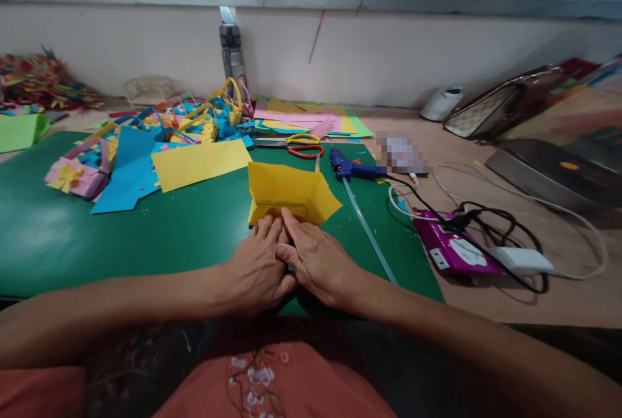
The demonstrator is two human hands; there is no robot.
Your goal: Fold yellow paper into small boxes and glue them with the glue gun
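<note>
Paper (286, 188), yellow and creased into raised flaps, sits on the green mat (194, 230) straight ahead of the person, and both hands are at its near edge! Left hand (257, 262) comes in low, fingers stretched towards the fold; right hand (321, 259) angles in against it, thumb across the left, a finger reaching onto the yellow. Pinching, or just pressing? I can't tell: the undersides of the fingers are hidden. Just behind, scissors (272, 144) lie with red and yellow handles, and to the right there's a blue glue gun (359, 170), black cord trailing off to a purple socket box (444, 246). Below the gun, a pale blue strip (369, 230) slants down the mat. Over on the left, a flat yellow sheet (201, 164) beside a blue card (124, 175), then a pink basket (87, 183) with its yellow bow. Behind them, coloured sheets (301, 118) lie stacked near the wall; far left, a heap of bright scraps (43, 81).
</note>
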